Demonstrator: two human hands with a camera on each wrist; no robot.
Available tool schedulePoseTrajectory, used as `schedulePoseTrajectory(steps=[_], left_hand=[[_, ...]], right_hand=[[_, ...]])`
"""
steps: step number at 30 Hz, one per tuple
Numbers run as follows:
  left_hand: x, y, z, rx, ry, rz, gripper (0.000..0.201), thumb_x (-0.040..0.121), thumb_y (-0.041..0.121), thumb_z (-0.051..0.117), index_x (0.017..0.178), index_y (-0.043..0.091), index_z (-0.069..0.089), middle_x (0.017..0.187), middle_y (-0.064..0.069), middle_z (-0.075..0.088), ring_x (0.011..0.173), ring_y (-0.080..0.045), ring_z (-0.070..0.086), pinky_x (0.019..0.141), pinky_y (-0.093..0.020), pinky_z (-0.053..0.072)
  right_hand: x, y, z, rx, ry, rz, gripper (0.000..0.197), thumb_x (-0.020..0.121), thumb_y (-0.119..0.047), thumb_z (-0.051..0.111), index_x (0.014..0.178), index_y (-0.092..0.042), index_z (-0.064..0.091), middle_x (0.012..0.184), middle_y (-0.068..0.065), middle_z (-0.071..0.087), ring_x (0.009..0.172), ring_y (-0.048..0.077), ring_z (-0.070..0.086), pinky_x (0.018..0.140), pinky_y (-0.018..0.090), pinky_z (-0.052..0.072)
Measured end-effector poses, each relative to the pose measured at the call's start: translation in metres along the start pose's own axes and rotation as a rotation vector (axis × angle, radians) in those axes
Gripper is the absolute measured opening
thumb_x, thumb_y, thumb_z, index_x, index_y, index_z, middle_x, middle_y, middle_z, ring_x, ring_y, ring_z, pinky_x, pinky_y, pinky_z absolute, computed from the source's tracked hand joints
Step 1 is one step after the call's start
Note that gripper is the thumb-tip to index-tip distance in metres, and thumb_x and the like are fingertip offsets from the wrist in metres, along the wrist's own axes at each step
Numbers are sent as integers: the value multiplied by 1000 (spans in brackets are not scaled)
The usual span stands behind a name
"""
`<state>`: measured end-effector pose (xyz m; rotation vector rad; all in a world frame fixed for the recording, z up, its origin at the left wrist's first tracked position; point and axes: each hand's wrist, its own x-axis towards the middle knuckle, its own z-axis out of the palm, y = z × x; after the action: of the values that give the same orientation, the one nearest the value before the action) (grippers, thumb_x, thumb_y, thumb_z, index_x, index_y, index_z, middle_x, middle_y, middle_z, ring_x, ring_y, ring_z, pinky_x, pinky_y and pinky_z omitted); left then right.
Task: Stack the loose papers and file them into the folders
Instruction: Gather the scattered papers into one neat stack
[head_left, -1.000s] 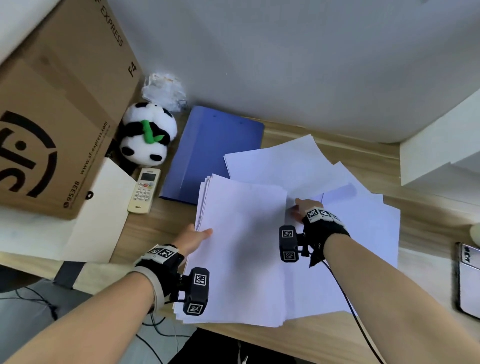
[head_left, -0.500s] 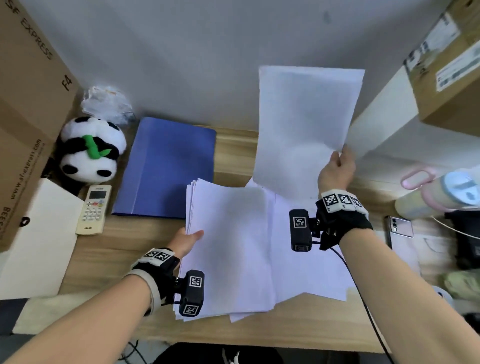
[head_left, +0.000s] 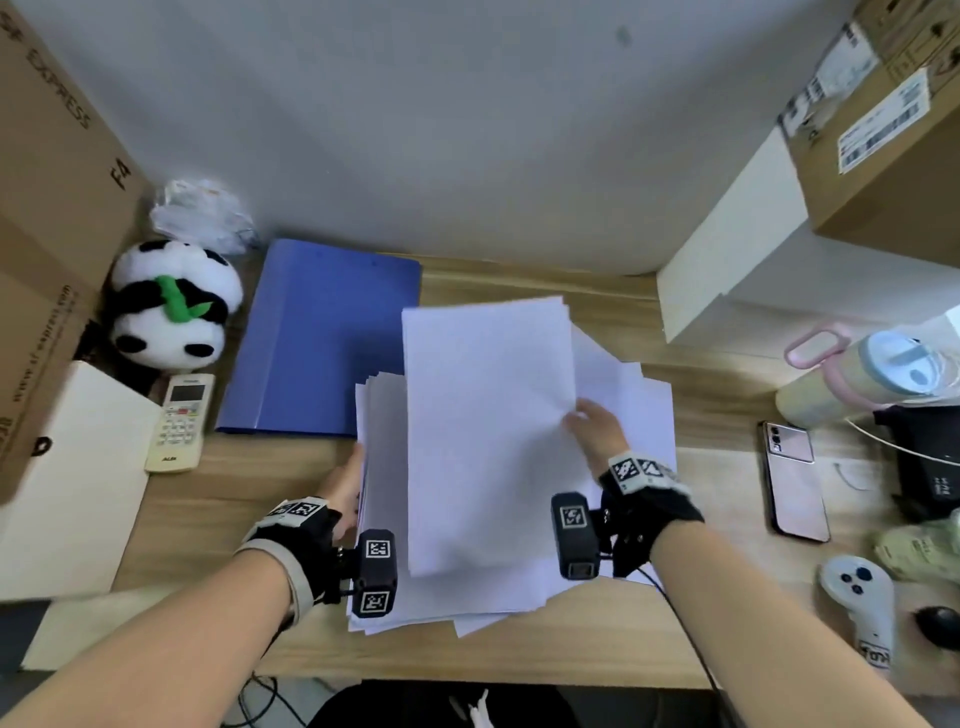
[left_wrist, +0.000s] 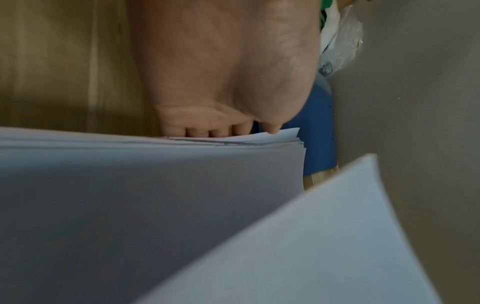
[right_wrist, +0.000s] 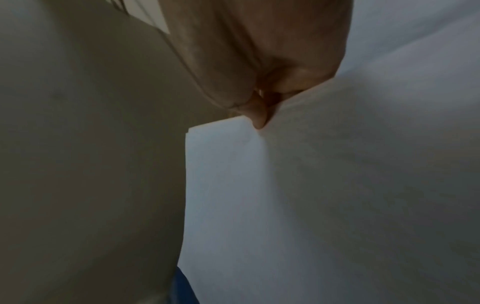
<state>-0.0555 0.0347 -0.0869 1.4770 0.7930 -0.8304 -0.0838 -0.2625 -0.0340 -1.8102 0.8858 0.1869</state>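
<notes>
A sheet (head_left: 488, 431) is pinched at its right edge by the right hand (head_left: 597, 428), held over the paper stack (head_left: 382, 467). The stack's left edge is gripped by the left hand (head_left: 345, 480), fingers mostly hidden underneath. Just beyond that grip, a blue folder (head_left: 322, 338) is partly covered.

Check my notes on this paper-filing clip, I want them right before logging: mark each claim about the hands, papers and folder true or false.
1. The right hand pinches a white sheet above the paper stack. True.
2. The blue folder lies open with papers inside. False: it lies closed, left of the stack.
3. The left hand holds the stack's left edge. True.
4. The remote control rests on the blue folder. False: it lies on the desk, left of the folder.
5. The phone lies right of the papers. True.
</notes>
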Motion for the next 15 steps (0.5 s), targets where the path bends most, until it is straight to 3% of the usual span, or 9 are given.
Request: schedulePoseTrajectory(steps=[2,4,6,8,11,13,15], left_hand=[[-2,0,1,-14,-34,-23,71,88,67,34,128,11,54,124,-14,60,115,-32,57,100,-44,44],[-10,1,1,-21,-84,-44,64,91,64,30,121,13,56,116,-11,61,114,-31,56,93,-41,45],[-13,0,1,-44,-147,-71,47,94,52,40,113,13,57,111,-10,62,107,-28,58,90,-39,45],[-12,-5,-2,-54,-220,-61,45,90,30,59,127,5,54,125,-15,61,115,-31,58,102,-47,43],[-9,-16,-2,15,-199,-74,45,83,-2,63,127,-3,54,127,-25,59,108,-39,60,104,-55,41],[-8,-22,0,95,-145,-96,40,85,-8,59,124,-7,54,123,-26,59,106,-39,60,103,-55,41],[0,-29,0,133,-85,-74,44,84,-3,63,126,-6,52,125,-23,60,113,-38,59,104,-55,42]], right_hand=[[-7,23,19,-67,-94,71,30,89,0,42,110,-4,62,110,18,61,84,21,54,68,20,42],[-14,39,35,-124,-130,123,36,91,-1,42,124,0,56,125,15,58,98,19,52,80,22,38],[-20,48,46,-204,-165,120,37,93,-2,41,129,1,52,132,15,55,112,25,55,85,25,39],[-26,50,53,-299,-190,87,37,94,-1,39,128,3,52,133,18,54,120,31,52,93,29,41],[-29,53,61,-255,-263,101,39,93,-1,37,130,0,49,131,19,55,104,25,54,84,28,42],[-28,54,63,-164,-294,139,37,91,-2,41,126,-3,52,126,20,59,95,22,54,79,31,44],[-23,56,58,-69,-177,163,31,89,-6,48,119,-4,58,121,20,62,100,25,60,87,34,47]])
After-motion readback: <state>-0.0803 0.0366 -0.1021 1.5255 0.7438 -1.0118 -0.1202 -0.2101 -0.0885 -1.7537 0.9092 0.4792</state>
